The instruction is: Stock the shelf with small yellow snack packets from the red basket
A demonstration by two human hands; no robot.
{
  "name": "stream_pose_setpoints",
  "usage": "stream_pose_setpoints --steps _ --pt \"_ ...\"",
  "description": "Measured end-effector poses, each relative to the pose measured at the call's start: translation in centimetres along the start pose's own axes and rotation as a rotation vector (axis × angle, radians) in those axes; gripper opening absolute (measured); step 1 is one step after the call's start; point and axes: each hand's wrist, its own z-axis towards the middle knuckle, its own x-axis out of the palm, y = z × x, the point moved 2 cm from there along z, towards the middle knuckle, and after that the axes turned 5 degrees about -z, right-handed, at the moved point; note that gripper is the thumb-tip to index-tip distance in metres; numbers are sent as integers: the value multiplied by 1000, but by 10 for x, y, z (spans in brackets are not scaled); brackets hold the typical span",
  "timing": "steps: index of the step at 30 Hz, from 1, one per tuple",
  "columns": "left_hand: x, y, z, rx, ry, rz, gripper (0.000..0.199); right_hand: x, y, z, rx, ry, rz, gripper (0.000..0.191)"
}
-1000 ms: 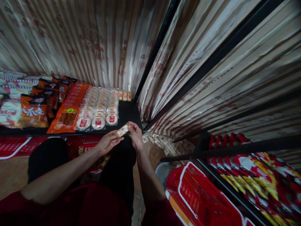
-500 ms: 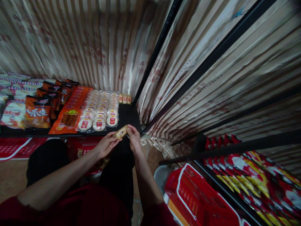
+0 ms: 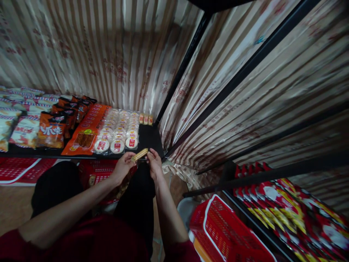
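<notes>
Both hands, left (image 3: 124, 168) and right (image 3: 154, 162), pinch the snack (image 3: 140, 155) between them, forearms reaching forward. Its narrow side now shows, not its broad face.

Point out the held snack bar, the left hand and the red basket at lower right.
snack bar (image 3: 140, 155): head view, middle of its wrapper
left hand (image 3: 123, 169): head view, back of the hand
red basket (image 3: 231, 233): head view, its perforated side

1. Left and ahead of my fingers (image 3: 154, 154): clear-wrapped white rounds (image 3: 117, 145), then a flat orange packet (image 3: 86, 134), then orange-and-black bags (image 3: 51, 131).
2. Beyond my fingers, a striped curtain (image 3: 114, 47) hangs in folds.
3. Well right of them, a red basket (image 3: 231, 233); farther right, red-and-yellow packets (image 3: 286, 203).
</notes>
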Motion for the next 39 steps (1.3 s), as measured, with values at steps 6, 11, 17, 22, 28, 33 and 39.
stream_pose_setpoints --steps 6,11,17,22,28,33,39 --pt "-6 2 -1 238 18 300 28 7 8 -11 96 73 128 21" --pt "-11 3 -5 457 14 495 25 13 17 -19 103 119 165 19" --pt "-14 0 -6 559 17 595 24 12 16 -23 108 114 138 28" --pt "-18 -3 3 567 -14 635 27 8 11 -19 98 139 115 30" --pt "-16 -6 23 525 -24 582 28 7 5 -14 97 174 128 41" --pt "-8 -3 40 461 -1 465 20 7 -1 -7 45 149 81 45" --pt "4 0 63 425 -11 454 20 6 -10 6 -76 157 -11 31"
